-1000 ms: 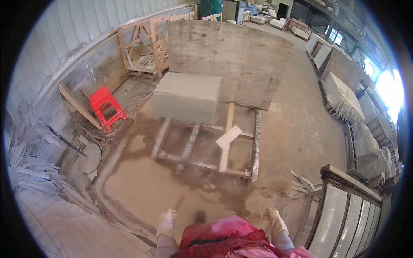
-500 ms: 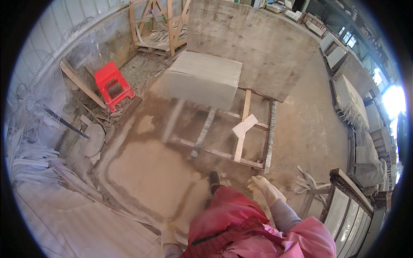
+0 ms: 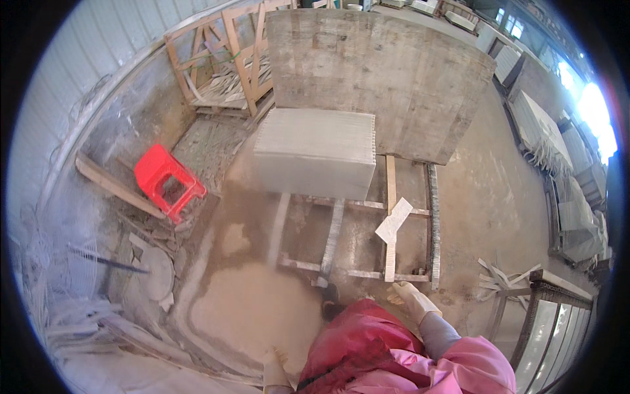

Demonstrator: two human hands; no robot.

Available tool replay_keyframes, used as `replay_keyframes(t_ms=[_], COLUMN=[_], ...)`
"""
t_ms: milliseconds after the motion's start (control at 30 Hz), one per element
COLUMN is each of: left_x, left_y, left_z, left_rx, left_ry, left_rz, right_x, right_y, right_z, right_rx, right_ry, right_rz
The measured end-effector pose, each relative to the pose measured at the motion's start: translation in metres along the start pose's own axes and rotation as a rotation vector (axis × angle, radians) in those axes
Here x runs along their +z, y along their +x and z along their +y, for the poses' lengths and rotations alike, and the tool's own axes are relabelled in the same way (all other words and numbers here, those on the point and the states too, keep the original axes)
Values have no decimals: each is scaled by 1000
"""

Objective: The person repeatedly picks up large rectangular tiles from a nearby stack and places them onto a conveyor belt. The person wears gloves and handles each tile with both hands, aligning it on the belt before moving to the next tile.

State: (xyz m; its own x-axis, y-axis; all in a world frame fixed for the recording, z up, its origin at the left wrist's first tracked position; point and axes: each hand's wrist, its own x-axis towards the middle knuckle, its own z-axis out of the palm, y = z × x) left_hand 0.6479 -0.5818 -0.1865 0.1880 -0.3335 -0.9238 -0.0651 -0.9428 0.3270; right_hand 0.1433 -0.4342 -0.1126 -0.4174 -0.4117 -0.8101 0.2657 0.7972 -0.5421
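Note:
My right hand (image 3: 409, 298), in a cream glove, hangs open and holds nothing, in front of the near right corner of a low metal frame (image 3: 357, 270) on the floor. At the lower edge my left hand (image 3: 276, 369), also gloved, hangs by my red apron (image 3: 354, 335); its fingers look loosely apart with nothing in them. A stack of pale slabs (image 3: 315, 157) sits on the frame's far left part. A wooden strip (image 3: 391, 259) lies across the frame, with a white rectangular piece (image 3: 394, 220) on it.
Behind the stack stands a large upright board (image 3: 380, 79). A red stool (image 3: 169, 182) and a fan (image 3: 85, 256) are to the left. At the right, a rack of panels (image 3: 548, 331) stands near scattered strips (image 3: 508, 281); more slabs (image 3: 538, 128) lean beyond.
The view has tilted up and shifted left, so the frame, stack and stool appear lower. Both hands remain low; nothing has been taken hold of.

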Motion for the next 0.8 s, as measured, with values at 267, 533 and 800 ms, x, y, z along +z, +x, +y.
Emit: replay_keyframes(t_ms=[267,533,800], left_x=[64,97,191], left_y=[11,28,95], left_z=[129,208,356], left_rx=[295,203,119], left_ry=[156,145,388], left_rz=[-95,-333,-310], right_x=[33,57,94], right_y=[39,73,63], right_z=[-90,-97,-102], right_rx=[8,69,226], right_ry=[183,294,530], right_rz=[-54,65,311])
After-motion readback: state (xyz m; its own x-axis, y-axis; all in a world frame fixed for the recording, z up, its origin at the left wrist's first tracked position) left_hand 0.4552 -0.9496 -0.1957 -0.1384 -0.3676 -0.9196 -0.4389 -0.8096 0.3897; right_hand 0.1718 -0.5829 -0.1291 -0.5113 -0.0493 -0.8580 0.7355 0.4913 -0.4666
